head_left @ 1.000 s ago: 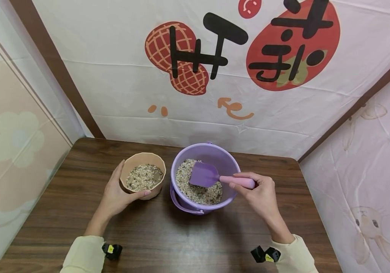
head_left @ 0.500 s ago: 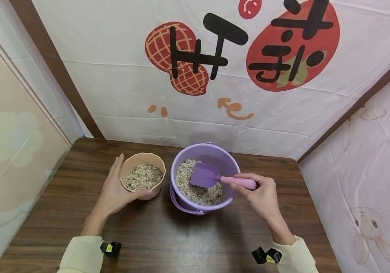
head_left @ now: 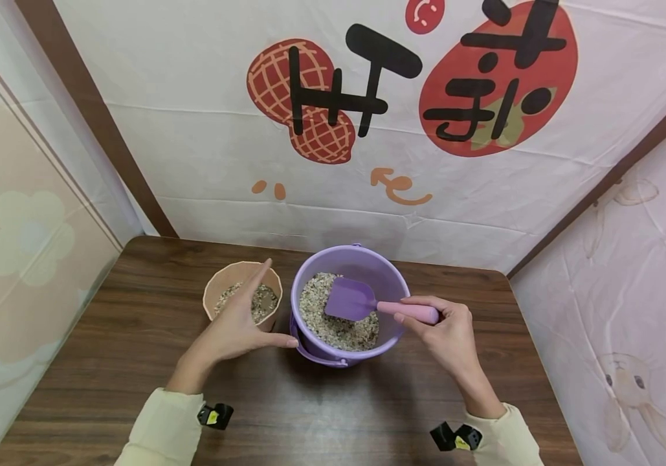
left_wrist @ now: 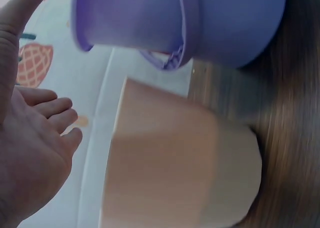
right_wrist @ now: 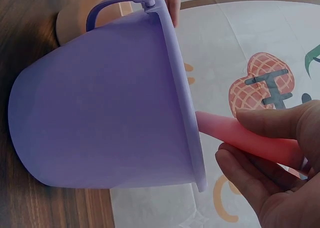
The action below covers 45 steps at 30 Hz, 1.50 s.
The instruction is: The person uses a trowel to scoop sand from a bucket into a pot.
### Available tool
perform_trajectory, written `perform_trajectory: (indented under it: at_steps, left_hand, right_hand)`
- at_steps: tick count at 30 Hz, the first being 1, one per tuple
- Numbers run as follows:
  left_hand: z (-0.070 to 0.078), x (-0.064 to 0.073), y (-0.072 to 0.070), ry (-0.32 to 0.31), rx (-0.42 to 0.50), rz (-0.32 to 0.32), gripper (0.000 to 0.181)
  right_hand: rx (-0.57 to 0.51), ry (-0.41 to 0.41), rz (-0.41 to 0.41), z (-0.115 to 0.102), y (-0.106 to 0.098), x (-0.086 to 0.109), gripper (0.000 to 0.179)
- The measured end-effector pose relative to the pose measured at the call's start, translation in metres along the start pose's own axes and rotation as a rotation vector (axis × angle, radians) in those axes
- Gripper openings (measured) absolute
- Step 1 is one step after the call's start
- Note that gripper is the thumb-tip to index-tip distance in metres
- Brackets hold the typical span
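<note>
Brown wood-grain tabletop (head_left: 338,414): purple bucket (head_left: 388,281) of speckled granules (head_left: 318,317); shovel (head_left: 349,299) within its rim, pinched by right hand (head_left: 448,331). Beige bowl (head_left: 215,288) beside bucket; left hand (head_left: 232,331) spread above, holding nothing. Advised: shovel level, bucket steadied.

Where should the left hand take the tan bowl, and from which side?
Probably take the tan bowl by its outer wall just below the rim, the left hand coming from the left: the purple bucket stands close on the right, and the upright bowl narrows toward its base, so the flare should resist slipping.
</note>
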<state>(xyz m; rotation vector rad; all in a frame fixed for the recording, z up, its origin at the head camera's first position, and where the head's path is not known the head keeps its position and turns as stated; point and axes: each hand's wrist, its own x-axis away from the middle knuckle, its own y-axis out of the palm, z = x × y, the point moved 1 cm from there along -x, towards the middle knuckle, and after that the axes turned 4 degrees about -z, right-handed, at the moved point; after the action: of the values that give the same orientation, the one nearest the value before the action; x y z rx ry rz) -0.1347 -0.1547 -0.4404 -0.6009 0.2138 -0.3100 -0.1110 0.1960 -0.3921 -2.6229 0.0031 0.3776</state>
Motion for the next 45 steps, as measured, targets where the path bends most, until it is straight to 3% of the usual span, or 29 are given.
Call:
perform_trajectory:
  at_steps: [6, 15, 23, 33, 45]
  left_hand:
    - [0.007, -0.011, 0.015, 0.013, 0.005, -0.074, 0.149]
    - [0.009, -0.025, 0.028, 0.022, 0.036, -0.118, 0.157]
    - [0.006, -0.027, 0.032, 0.013, 0.060, -0.127, 0.155]
    - [0.005, -0.028, 0.033, 0.015, 0.045, -0.125, 0.154]
    - [0.007, -0.026, 0.030, 0.030, 0.051, -0.119, 0.153]
  right_hand:
    - [0.011, -0.006, 0.001, 0.001, -0.001, 0.000, 0.027]
    - [0.107, -0.024, -0.045, -0.001, -0.008, -0.005, 0.026]
    - [0.254, -0.032, -0.113, -0.007, -0.016, -0.008, 0.021]
    - [0.353, -0.041, -0.204, -0.009, -0.012, -0.010, 0.021]
    - [0.318, 0.023, -0.224, -0.014, -0.005, -0.012, 0.020]
